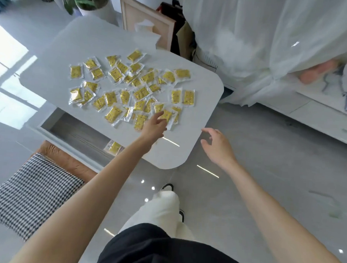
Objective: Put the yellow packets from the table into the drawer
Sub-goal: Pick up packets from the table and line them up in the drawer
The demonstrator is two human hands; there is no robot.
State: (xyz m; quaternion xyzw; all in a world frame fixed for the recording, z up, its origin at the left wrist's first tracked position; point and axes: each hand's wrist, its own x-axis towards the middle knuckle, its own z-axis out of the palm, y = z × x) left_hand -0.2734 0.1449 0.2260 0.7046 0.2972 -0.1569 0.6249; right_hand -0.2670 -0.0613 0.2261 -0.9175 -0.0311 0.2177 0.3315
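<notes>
Pickup step: the left hand (156, 125), fingers open, reaches the nearest yellow packets (130, 89) on the tabletop (174, 149); right hand (215, 147) hovers open beside its edge; next, pinch one for the drawer (79, 131) beneath.

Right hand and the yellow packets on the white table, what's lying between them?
In the head view, only bare white tabletop lies between the open right hand and the nearest yellow packets; the left hand reaches them separately.
</notes>
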